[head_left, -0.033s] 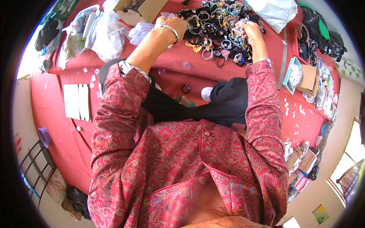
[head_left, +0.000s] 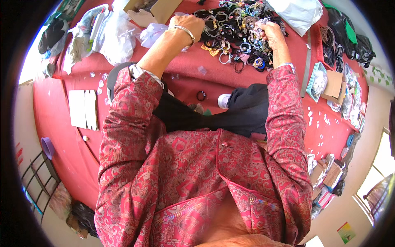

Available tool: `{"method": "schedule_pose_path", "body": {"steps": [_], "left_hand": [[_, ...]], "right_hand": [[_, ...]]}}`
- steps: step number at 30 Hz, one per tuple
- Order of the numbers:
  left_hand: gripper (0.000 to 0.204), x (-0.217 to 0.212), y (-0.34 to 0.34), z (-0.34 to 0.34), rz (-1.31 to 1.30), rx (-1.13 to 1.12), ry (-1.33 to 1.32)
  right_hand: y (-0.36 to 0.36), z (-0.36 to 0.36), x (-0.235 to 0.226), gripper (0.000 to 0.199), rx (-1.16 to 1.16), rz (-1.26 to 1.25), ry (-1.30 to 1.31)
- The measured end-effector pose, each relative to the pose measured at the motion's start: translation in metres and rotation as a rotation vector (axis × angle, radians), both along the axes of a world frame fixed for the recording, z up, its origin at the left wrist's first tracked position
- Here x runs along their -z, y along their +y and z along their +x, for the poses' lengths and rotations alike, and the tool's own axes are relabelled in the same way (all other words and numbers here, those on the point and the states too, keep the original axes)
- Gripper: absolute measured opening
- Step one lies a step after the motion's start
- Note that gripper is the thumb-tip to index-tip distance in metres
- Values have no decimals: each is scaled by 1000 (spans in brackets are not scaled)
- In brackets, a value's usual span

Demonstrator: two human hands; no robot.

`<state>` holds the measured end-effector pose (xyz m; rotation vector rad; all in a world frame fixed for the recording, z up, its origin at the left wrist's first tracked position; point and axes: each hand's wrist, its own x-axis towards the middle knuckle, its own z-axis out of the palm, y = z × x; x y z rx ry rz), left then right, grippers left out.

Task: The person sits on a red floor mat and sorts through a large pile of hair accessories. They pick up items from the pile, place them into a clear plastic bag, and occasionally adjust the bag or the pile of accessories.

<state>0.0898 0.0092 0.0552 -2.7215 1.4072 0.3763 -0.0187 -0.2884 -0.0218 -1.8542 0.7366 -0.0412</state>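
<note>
A heap of hair ties (head_left: pixel 236 31) in black, grey and mixed colours, many with small ornaments, is spread on the red cloth at the far middle. At its left edge is my left hand (head_left: pixel 188 27), a metal bangle (head_left: pixel 186 32) on its wrist. Its fingers are curled closed and mostly hidden behind the back of the hand. Over the heap's right side, my right hand (head_left: pixel 273 33) is closed on a small bunch of pale lilac hair ties (head_left: pixel 261 24). A yellow patterned bow (head_left: pixel 210 50) lies at the heap's near edge.
Left of the heap sit clear plastic bags (head_left: pixel 119 43) and an open cardboard box (head_left: pixel 154 12). A white bag (head_left: pixel 298 14) lies beyond my right hand. Farther right are a red basket (head_left: pixel 320 51) and a turquoise basket (head_left: pixel 312 84). A black beaded bracelet (head_left: pixel 201 96) lies between my legs.
My left hand has shifted very slightly right and away from me. My right hand has barely moved, still gripping the lilac hair ties.
</note>
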Motion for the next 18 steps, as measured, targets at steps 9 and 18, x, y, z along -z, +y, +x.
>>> {"method": "schedule_pose_path", "body": {"steps": [9,18], "left_hand": [[52,35,-19,7,-862,-755,1933],[46,50,-27,-2,-979,-528,2325]], "right_hand": [[108,22,-77,20,-458,719,-226],[99,26,-77,16,-278,163,-108]]}}
